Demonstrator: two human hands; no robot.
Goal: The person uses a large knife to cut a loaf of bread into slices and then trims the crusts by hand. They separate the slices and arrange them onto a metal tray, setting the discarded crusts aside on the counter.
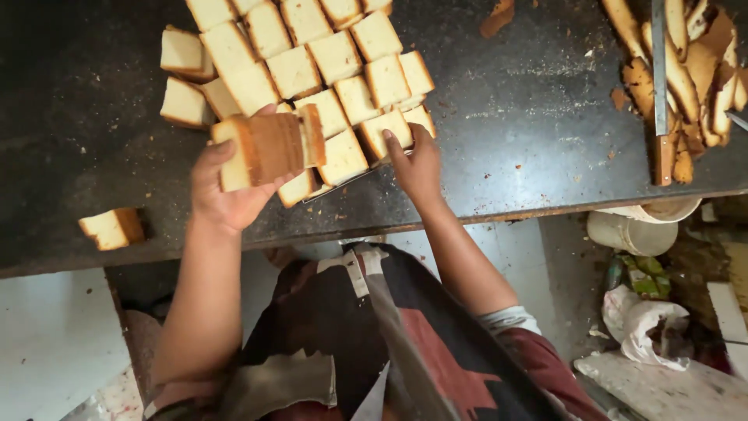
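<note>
Left hand (226, 195) grips cake stack (269, 148); right hand (417, 168) touches cake slice (386, 131).

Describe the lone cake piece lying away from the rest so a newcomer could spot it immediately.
Start at the dark worktop and its tight cluster of cut cake squares. Go down-left past the left hand, toward the front edge. There the lone cake piece lies, touching no other piece, browned crust facing right.
</note>
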